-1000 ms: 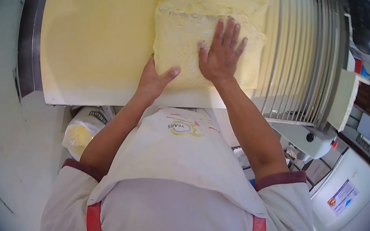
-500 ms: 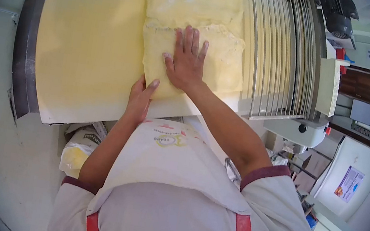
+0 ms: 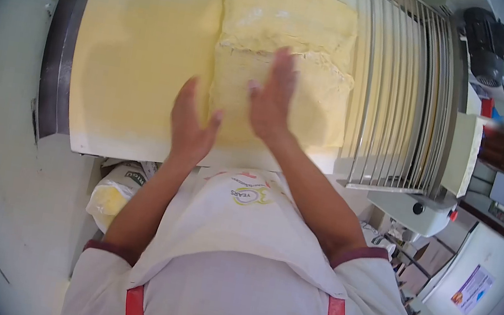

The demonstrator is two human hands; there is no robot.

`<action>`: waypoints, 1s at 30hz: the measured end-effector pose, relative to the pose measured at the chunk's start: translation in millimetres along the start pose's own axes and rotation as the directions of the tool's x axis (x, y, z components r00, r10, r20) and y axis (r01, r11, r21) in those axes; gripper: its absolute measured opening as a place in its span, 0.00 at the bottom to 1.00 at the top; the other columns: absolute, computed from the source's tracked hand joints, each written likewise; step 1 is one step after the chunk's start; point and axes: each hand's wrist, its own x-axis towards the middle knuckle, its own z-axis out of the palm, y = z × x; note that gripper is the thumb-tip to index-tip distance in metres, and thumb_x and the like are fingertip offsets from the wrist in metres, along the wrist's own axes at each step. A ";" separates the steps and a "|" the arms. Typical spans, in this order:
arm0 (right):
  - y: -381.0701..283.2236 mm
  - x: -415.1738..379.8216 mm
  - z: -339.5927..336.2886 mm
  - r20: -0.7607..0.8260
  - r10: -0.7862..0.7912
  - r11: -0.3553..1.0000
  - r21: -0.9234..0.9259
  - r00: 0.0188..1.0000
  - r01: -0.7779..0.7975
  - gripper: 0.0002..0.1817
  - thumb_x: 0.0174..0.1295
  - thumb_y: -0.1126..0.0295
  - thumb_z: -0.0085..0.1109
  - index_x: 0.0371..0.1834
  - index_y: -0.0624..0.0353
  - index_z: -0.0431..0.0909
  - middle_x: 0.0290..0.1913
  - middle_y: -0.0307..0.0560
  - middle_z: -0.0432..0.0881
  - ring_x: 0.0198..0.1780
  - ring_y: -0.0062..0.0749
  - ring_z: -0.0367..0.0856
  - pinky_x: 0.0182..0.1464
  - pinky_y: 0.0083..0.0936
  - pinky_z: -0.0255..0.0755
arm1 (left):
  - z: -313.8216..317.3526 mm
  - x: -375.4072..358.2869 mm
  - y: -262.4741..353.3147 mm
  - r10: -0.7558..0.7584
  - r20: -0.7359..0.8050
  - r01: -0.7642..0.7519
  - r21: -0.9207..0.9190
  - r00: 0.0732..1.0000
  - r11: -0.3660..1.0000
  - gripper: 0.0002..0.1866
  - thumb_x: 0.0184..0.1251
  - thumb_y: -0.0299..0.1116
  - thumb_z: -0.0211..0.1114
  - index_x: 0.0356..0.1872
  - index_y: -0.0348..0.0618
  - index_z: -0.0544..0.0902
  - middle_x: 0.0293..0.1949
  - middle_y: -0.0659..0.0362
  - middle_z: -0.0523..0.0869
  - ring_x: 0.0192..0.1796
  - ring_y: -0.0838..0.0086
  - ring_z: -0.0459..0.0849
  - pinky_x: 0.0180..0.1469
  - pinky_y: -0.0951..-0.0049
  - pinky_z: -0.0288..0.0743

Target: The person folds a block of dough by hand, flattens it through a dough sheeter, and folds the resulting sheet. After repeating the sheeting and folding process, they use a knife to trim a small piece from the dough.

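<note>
A thick, pale yellow slab of dough (image 3: 289, 16) lies on the yellow-stained white belt (image 3: 143, 56), with a ragged seam running across it. My right hand (image 3: 274, 99) is over the lower half of the slab, blurred, its thumb apart from the fingers and nothing in it. Beside the slab's lower left edge, my left hand (image 3: 193, 124) has its thumb spread from the fingers and holds nothing. Whether the right hand touches the dough cannot be told.
A metal bar guard (image 3: 394, 100) crosses the belt right of the dough. Beyond it are a white machine housing (image 3: 410, 212) and a dark motor (image 3: 485, 46). A plastic bag (image 3: 108, 201) sits below the belt's near left edge.
My left hand has left the slab's edge and opened out to the left. My right hand has shifted off its flat, spread press on the dough. The view has moved, so the belt appears further right.
</note>
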 end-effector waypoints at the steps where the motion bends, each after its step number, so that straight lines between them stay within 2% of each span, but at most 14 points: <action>1: 8.1 11.1 -15.0 -0.030 -0.029 0.999 -0.019 0.999 0.029 0.43 0.67 0.55 0.48 0.76 0.69 0.41 0.78 0.66 0.39 0.79 0.58 0.32 0.75 0.58 0.25 | 9.1 26.1 11.2 0.177 0.006 -0.178 0.035 0.984 0.983 0.35 0.65 0.36 0.62 0.70 0.32 0.59 0.68 0.42 0.65 0.72 0.52 0.61 0.73 0.53 0.50; 3: 9.7 42.4 -36.8 -0.031 -0.068 0.995 -0.069 0.997 0.065 0.42 0.66 0.55 0.48 0.75 0.70 0.43 0.77 0.66 0.41 0.79 0.58 0.34 0.75 0.57 0.26 | 49.5 76.3 44.1 0.361 0.207 -0.405 0.233 0.909 0.884 0.36 0.67 0.40 0.57 0.72 0.34 0.57 0.72 0.46 0.61 0.76 0.54 0.54 0.76 0.54 0.42; 5: 9.1 80.9 -45.7 -0.004 -0.107 0.983 -0.149 0.994 0.105 0.42 0.66 0.54 0.47 0.75 0.70 0.44 0.77 0.66 0.44 0.79 0.57 0.36 0.76 0.56 0.28 | 80.2 125.4 64.2 0.517 0.324 -0.601 0.266 0.792 0.754 0.36 0.69 0.46 0.50 0.73 0.38 0.55 0.74 0.48 0.58 0.78 0.55 0.47 0.77 0.54 0.39; 8: 34.8 111.9 -10.2 0.160 -0.032 0.969 -0.238 0.987 0.070 0.41 0.67 0.52 0.44 0.75 0.70 0.46 0.77 0.65 0.47 0.79 0.54 0.39 0.76 0.54 0.30 | 100.7 144.8 58.2 0.398 0.432 -0.587 0.621 0.809 0.519 0.36 0.69 0.50 0.46 0.74 0.42 0.55 0.75 0.50 0.57 0.78 0.55 0.48 0.77 0.56 0.40; 12: 38.8 111.2 -0.9 0.244 -0.051 0.962 -0.248 0.968 0.114 0.41 0.67 0.50 0.42 0.75 0.69 0.46 0.77 0.62 0.47 0.79 0.51 0.40 0.76 0.54 0.29 | 106.8 135.9 50.5 0.265 0.483 -0.503 0.473 0.835 0.723 0.34 0.70 0.50 0.45 0.73 0.44 0.57 0.75 0.52 0.57 0.76 0.55 0.52 0.77 0.56 0.42; 14: 42.7 120.2 -0.3 0.218 -0.078 0.949 -0.283 0.973 0.139 0.41 0.67 0.50 0.42 0.75 0.69 0.46 0.77 0.61 0.46 0.79 0.50 0.39 0.77 0.53 0.28 | 103.0 144.0 54.6 0.303 0.421 -0.488 0.454 0.855 0.746 0.33 0.69 0.50 0.48 0.71 0.46 0.60 0.74 0.53 0.60 0.75 0.57 0.53 0.76 0.56 0.44; 15: 42.0 120.1 -2.3 0.225 -0.068 0.954 -0.271 0.972 0.129 0.41 0.67 0.50 0.42 0.75 0.69 0.46 0.78 0.61 0.45 0.80 0.49 0.37 0.77 0.53 0.27 | 104.7 148.0 53.9 0.424 0.294 -0.443 0.841 0.856 0.310 0.33 0.68 0.50 0.48 0.71 0.46 0.61 0.73 0.53 0.60 0.75 0.57 0.53 0.75 0.56 0.45; 16: 36.2 125.8 -6.8 0.200 -0.062 0.966 -0.234 0.978 0.109 0.41 0.67 0.50 0.42 0.75 0.69 0.46 0.78 0.61 0.45 0.80 0.49 0.37 0.77 0.53 0.27 | 105.0 148.8 52.1 0.555 0.223 -0.149 0.973 0.801 -0.176 0.33 0.68 0.50 0.49 0.71 0.46 0.61 0.73 0.53 0.61 0.75 0.57 0.54 0.75 0.56 0.46; 18: 28.0 140.5 -4.9 0.183 -0.040 0.988 -0.140 0.982 0.066 0.41 0.67 0.50 0.41 0.75 0.69 0.45 0.78 0.60 0.44 0.80 0.48 0.36 0.77 0.53 0.27 | 99.7 165.1 40.0 0.583 0.177 0.014 0.951 0.793 -0.308 0.31 0.69 0.50 0.47 0.71 0.47 0.61 0.73 0.54 0.61 0.75 0.59 0.55 0.75 0.58 0.48; 19: 20.5 147.2 3.1 0.211 -0.073 0.983 -0.152 0.975 0.106 0.42 0.67 0.49 0.40 0.75 0.69 0.45 0.78 0.61 0.44 0.80 0.48 0.36 0.77 0.52 0.27 | 91.0 174.5 32.6 0.478 0.196 -0.229 0.973 0.856 0.011 0.30 0.71 0.49 0.45 0.71 0.48 0.61 0.73 0.55 0.61 0.75 0.60 0.56 0.74 0.59 0.49; 21: 16.6 168.7 25.1 0.276 -0.110 0.972 -0.173 0.955 0.162 0.42 0.67 0.49 0.40 0.75 0.69 0.45 0.78 0.61 0.44 0.80 0.49 0.35 0.77 0.52 0.27 | 88.5 190.0 19.1 0.270 0.370 -0.449 0.588 0.889 0.673 0.28 0.73 0.47 0.42 0.71 0.49 0.60 0.73 0.57 0.61 0.74 0.63 0.58 0.74 0.62 0.51; 24: 26.0 177.4 37.4 0.247 -0.137 0.959 -0.209 0.959 0.191 0.42 0.67 0.48 0.39 0.75 0.69 0.45 0.78 0.63 0.43 0.80 0.49 0.35 0.77 0.51 0.27 | 84.9 197.9 28.6 0.336 0.291 -0.437 0.718 0.896 0.543 0.29 0.72 0.48 0.43 0.71 0.48 0.60 0.74 0.55 0.60 0.75 0.59 0.55 0.75 0.57 0.47; 27: 30.3 175.9 33.4 0.254 -0.152 0.966 -0.167 0.955 0.198 0.42 0.67 0.49 0.39 0.75 0.69 0.45 0.78 0.64 0.42 0.80 0.51 0.34 0.77 0.52 0.27 | 81.4 197.1 41.2 0.138 0.426 -0.432 0.736 0.894 0.521 0.31 0.71 0.48 0.44 0.72 0.46 0.58 0.75 0.53 0.58 0.76 0.56 0.51 0.76 0.54 0.43; 30: 28.2 169.9 -1.3 0.233 -0.095 0.991 -0.075 0.968 0.115 0.41 0.67 0.49 0.39 0.75 0.68 0.46 0.78 0.64 0.42 0.80 0.53 0.35 0.76 0.53 0.27 | 98.6 197.0 56.1 0.294 0.349 -0.451 0.572 0.890 0.686 0.32 0.72 0.49 0.43 0.72 0.46 0.57 0.75 0.52 0.58 0.76 0.57 0.51 0.76 0.55 0.44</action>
